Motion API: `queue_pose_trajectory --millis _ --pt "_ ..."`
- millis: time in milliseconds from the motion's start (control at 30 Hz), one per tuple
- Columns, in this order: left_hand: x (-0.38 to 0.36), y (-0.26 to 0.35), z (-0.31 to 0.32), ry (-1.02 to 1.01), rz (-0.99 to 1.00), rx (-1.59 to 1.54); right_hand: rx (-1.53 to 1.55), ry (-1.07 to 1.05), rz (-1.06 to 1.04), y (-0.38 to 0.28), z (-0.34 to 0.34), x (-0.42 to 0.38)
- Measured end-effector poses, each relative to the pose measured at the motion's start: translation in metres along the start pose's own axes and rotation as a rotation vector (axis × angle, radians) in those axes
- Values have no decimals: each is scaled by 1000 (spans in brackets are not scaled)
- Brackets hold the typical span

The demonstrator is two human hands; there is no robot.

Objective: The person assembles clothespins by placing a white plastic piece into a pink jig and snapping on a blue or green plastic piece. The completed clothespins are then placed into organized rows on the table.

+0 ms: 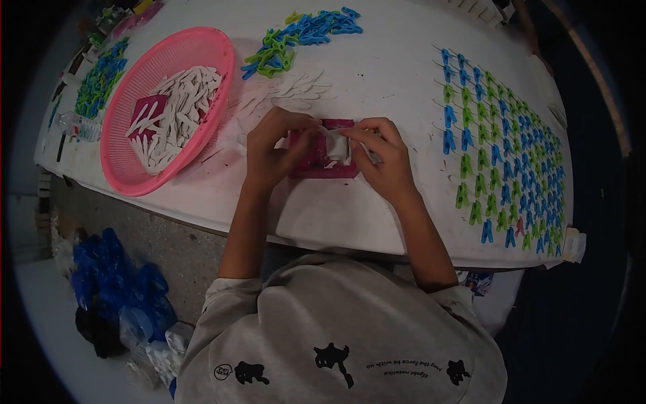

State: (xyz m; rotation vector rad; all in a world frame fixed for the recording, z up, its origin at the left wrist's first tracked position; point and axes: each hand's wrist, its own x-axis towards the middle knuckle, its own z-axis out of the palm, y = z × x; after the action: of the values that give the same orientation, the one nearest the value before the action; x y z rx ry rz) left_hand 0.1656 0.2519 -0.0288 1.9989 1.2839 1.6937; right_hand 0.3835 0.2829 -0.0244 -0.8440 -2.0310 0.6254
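Both my hands meet over a small dark-pink block (321, 165) lying on the white table (336, 215). My left hand (274, 149) rests on the block's left part with fingers curled. My right hand (378, 156) pinches a white plastic piece (334, 145) above the block's right part. Whether my left hand also grips the piece is hidden by the fingers.
A pink basket (128, 172) of white plastic pieces sits to the left. Loose white pieces (289, 91) and a heap of blue and green clips (296, 37) lie behind my hands. Rows of blue and green clips (511, 148) cover the right side. Blue bags (121, 283) lie on the floor.
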Motion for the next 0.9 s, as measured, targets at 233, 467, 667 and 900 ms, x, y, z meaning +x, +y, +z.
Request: queue_pose_trajectory --millis 233,467,667,900 --pt "0 0 0 -5 -26 -15 -13 -18 9 2 1 -1" --pt "-2 -2 -1 -29 -67 -30 -6 -51 -23 1 2 -1" --pt "-3 -3 -2 -47 -95 -36 -16 -67 -27 0 2 -1" --pt "-5 -5 -1 -41 -114 -85 -18 -62 -35 -1 2 0"
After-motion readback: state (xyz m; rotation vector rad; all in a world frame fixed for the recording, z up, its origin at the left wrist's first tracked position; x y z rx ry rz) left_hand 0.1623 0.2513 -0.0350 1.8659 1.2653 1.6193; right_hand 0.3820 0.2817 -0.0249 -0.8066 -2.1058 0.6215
